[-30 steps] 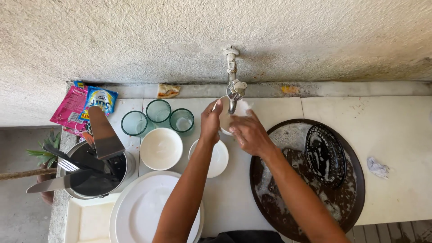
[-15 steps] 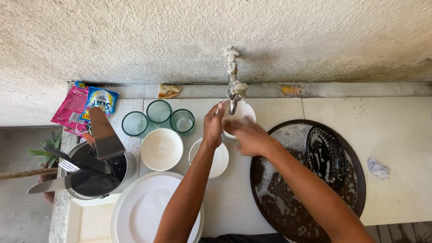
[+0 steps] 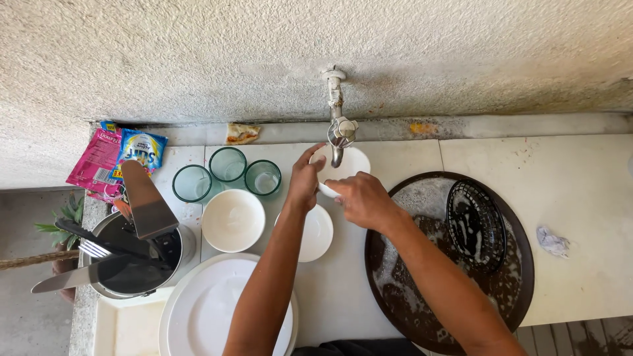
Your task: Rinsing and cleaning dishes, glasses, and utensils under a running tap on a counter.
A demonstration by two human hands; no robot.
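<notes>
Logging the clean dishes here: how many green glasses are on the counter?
3, clustered left of the tap: one at the left, one in the middle nearer the wall, one at the right. None looks hidden.

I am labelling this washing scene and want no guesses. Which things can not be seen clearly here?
Head view only:
- Small white dish under the tap: the left hand and right hand cover its near edge.
- Water flow: too fine to tell.
- Small plate: partly under the left forearm.
- Large plate: cut by the bottom edge.
- Pot: utensils hide the inside.
</notes>
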